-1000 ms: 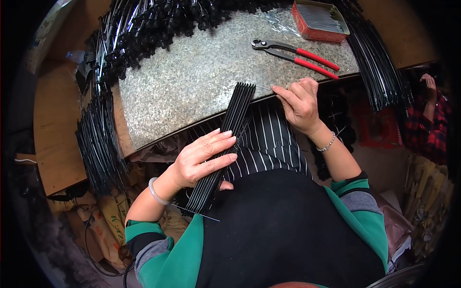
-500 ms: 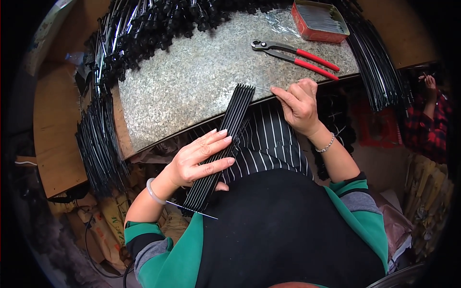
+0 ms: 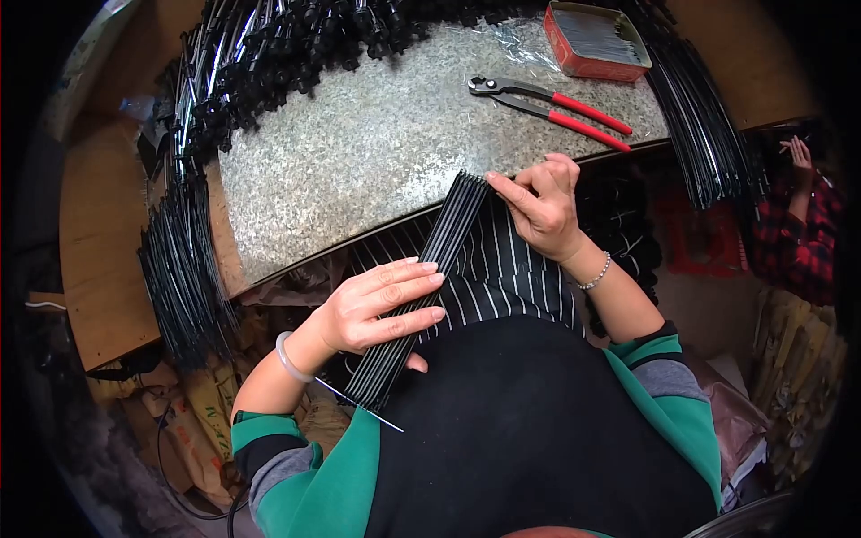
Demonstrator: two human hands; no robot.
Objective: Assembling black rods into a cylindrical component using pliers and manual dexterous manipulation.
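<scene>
Two hands work one flat row of black rods, which slants from the person's apron up to the near edge of the speckled board. The left hand lies across the row's middle, fingers a little parted on top and the thumb tip showing at the far side, apparently gripping from beneath; that hold should be firm enough to keep the rods flat and level, yet not so tight that they ride over one another. The right hand has thumb and forefinger brought together at the upper right corner — what they pinch is too small to tell. Good work here likely means pushing gently, in line with the row of ends, with the fingertips close in so that nothing thin bends. Across the lower end runs a thin metal wire, sticking out on both sides; best to keep it clear of the sleeve and wrist — a snag could pull the row askew. Even ends, checked by eye, would make each small push easier.
</scene>
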